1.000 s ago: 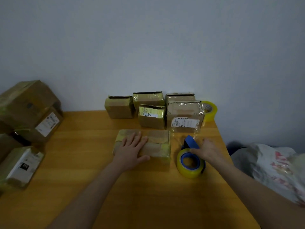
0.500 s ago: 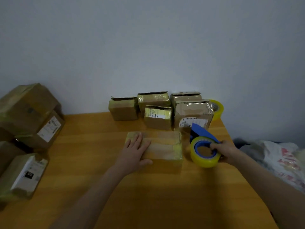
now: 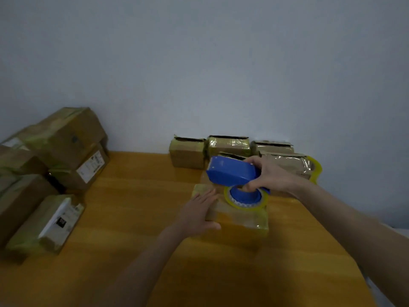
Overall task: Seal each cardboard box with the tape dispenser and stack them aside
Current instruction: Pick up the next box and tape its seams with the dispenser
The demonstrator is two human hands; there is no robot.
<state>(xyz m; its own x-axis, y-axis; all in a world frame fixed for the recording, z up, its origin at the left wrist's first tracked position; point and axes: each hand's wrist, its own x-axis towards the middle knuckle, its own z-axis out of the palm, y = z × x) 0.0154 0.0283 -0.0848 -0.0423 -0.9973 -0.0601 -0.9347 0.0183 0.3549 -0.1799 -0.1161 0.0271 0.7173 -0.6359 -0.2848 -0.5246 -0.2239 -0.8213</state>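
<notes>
Cardboard box (image 3: 242, 220) under flat left hand (image 3: 197, 210), tape dispenser (image 3: 232, 173) in curled right hand (image 3: 271, 173), small boxes (image 3: 187, 154) behind.

A low brown cardboard box (image 3: 243, 220), banded in shiny tape, lies flat on the table (image 3: 132, 207) under the left hand (image 3: 197, 212), with the blue tape dispenser (image 3: 232, 173) and its yellowish roll, gripped by the right hand (image 3: 271, 173), tilted just above the box's far end.
</notes>
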